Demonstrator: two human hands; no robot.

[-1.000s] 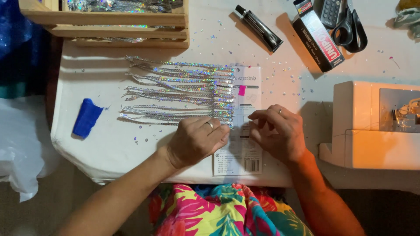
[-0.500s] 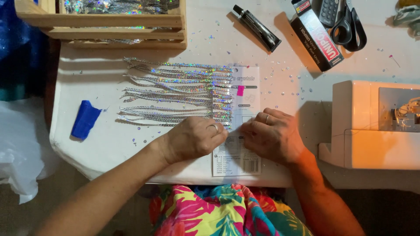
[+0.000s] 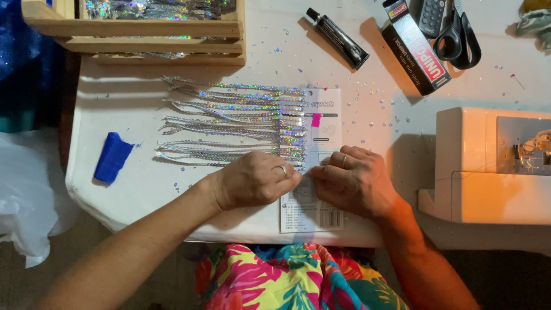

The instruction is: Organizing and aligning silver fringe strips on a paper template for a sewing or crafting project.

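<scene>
Several holographic silver sequin strands [image 3: 235,123] lie side by side on the white table [image 3: 143,189], their right ends on a white printed paper card [image 3: 321,120] with a small pink tab [image 3: 316,120]. My left hand [image 3: 255,181] is curled over the end of the lowest strand, fingertips pinched at the card's left edge. My right hand [image 3: 356,181] rests on the card with bent fingers, its fingertips touching those of the left hand. What sits between the fingertips is hidden.
A wooden crate [image 3: 143,28] with shiny material stands at the back left. A black glue tube [image 3: 337,38], its box [image 3: 416,46], black scissors [image 3: 456,34] and a remote lie at the back. A white sewing machine [image 3: 488,166] is to the right, a blue piece [image 3: 113,158] to the left.
Both hands stay together at the lower end of the card. The fingers have only shifted slightly, and the strands have not moved.
</scene>
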